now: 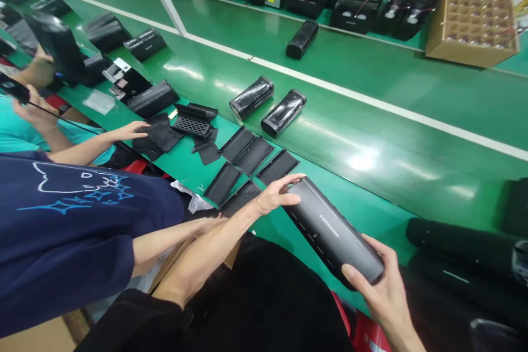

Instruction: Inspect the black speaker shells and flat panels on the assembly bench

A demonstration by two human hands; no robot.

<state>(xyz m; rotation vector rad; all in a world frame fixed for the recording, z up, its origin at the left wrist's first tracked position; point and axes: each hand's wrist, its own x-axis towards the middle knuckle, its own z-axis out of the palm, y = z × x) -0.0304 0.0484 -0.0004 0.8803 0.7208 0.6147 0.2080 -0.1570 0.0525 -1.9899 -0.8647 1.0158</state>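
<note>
A long black plastic housing (330, 228), with rounded edges and small pale lettering, is held between my two hands above the green bench. My left hand (278, 195) grips its far end, thumb on top and fingers along the end edge. At the near end my right hand (379, 275) wraps around it, thumb on the front side and fingers behind. Just left of the housing lie several flat black panels (278, 166) on the bench. The housing's underside is hidden.
Two glossy black units (284, 113) rest on the green line beyond the bench. At left a co-worker's hand (131, 131) is near dark sheets (163, 135) and a perforated black part (193, 125). Large dark cylinders (449, 236) stand at right. A divided cardboard box (474, 27) sits at the back.
</note>
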